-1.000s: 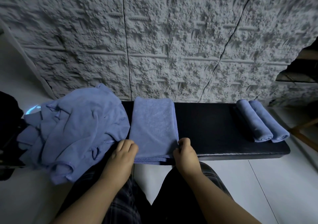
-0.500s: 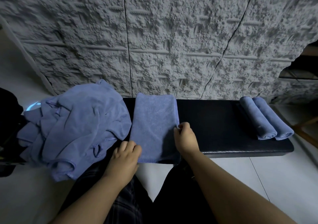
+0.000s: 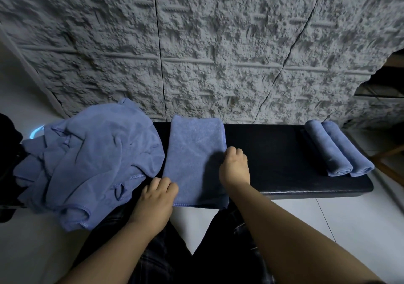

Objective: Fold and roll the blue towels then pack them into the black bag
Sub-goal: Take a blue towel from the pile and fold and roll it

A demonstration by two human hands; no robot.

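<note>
Rough grey textured wall panels (image 3: 218, 43) filled the background, with pale floor tiles (image 3: 349, 229) below. Against the wall stood a long black padded bench (image 3: 273, 157). On the bench's middle lay a folded blue terry towel (image 3: 192, 159), a tall flat rectangle running from the wall side to the near edge, where its stitched hem slightly overhung.

The person's left hand (image 3: 156, 198) sat at the towel's near left corner, fingers curled down onto the cloth; whether they pinched the edge could not be told. The right hand (image 3: 235, 170) sat along the towel's right edge, about halfway up, fingers curled at the edge, and whether it actually gripped the fabric could not be told either. The two hands were apart, one on each side of the towel.

To the left, a loose heap of crumpled blue towels (image 3: 87, 159) covered the bench's left end and draped over its front. At the far right end, two rolled blue towels (image 3: 336, 148) lay side by side, touching. A dark object (image 3: 8, 170) showed at the left border, too cut off to identify. The person's dark plaid trousers (image 3: 153, 257) showed below.
</note>
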